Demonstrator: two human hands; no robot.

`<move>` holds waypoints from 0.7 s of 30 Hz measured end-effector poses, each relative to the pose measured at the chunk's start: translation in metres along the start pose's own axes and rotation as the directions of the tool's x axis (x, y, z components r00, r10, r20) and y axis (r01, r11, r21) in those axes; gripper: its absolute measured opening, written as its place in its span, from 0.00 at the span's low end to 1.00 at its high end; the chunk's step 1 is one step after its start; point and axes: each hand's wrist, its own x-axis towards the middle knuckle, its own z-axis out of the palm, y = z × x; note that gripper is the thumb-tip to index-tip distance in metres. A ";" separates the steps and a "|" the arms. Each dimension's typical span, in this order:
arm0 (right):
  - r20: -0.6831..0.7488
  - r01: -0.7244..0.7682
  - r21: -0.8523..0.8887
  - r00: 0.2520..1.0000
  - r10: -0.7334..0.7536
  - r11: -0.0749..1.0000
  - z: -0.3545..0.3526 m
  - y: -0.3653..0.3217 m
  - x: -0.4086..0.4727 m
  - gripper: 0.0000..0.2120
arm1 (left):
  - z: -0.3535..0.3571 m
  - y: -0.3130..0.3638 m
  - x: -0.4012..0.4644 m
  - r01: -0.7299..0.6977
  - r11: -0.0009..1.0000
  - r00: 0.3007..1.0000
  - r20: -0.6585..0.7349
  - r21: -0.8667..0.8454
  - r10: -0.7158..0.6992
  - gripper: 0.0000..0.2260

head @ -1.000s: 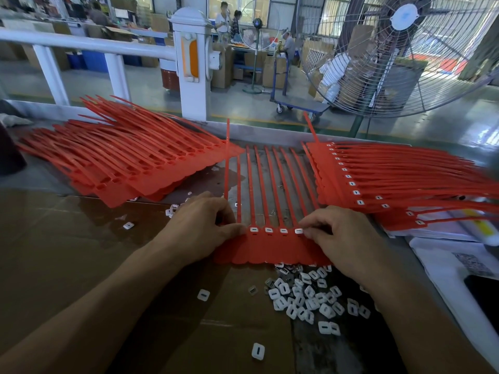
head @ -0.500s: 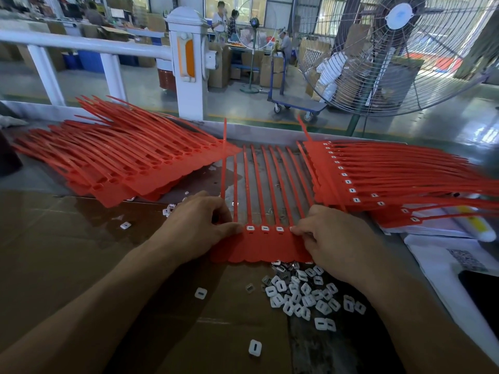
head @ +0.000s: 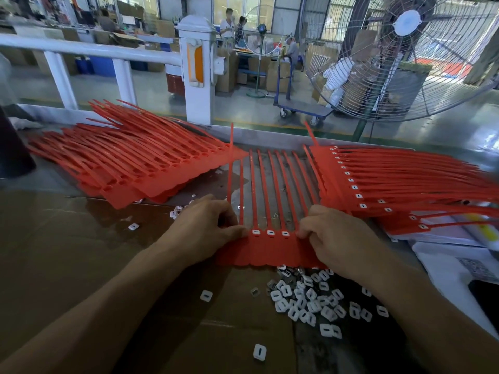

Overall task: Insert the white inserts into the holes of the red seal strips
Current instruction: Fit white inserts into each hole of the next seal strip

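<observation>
Your left hand (head: 205, 228) sits at the centre of the frame with its fingers curled, thumb pressed on the left end of the red strip sheet (head: 270, 251). Your right hand (head: 334, 236) grips the sheet's right end, fingertips pinching down at its top edge. Three white inserts (head: 270, 232) are seated in a row in the sheet's holes between your two hands, and its long thin tails run away from you toward the upper middle.

Just below the sheet, at lower centre-right, a loose heap of white inserts (head: 310, 300) lies on the tabletop (head: 81, 252), with a few strays nearer you and to the left.

At the upper left lies a fanned stack of red strips (head: 140, 168) whose holes look unfilled. At the right lies another stack (head: 391, 182), each sheet showing a white insert along its edge; it rests partly on white papers (head: 445, 236).

There are no boxes or trays on the tabletop; everything lies loose.
</observation>
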 end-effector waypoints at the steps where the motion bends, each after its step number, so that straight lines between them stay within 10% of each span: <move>1: -0.018 0.004 0.027 1.000 -0.004 1.000 0.002 0.002 -0.001 0.14 | 0.000 0.000 0.000 0.000 1.000 1.000 -0.004 -0.003 0.000 0.11; 21: -0.106 0.013 0.211 0.994 0.009 0.977 0.008 0.011 -0.020 0.11 | -0.001 0.010 -0.001 0.077 0.997 0.997 -0.018 0.000 -0.077 0.10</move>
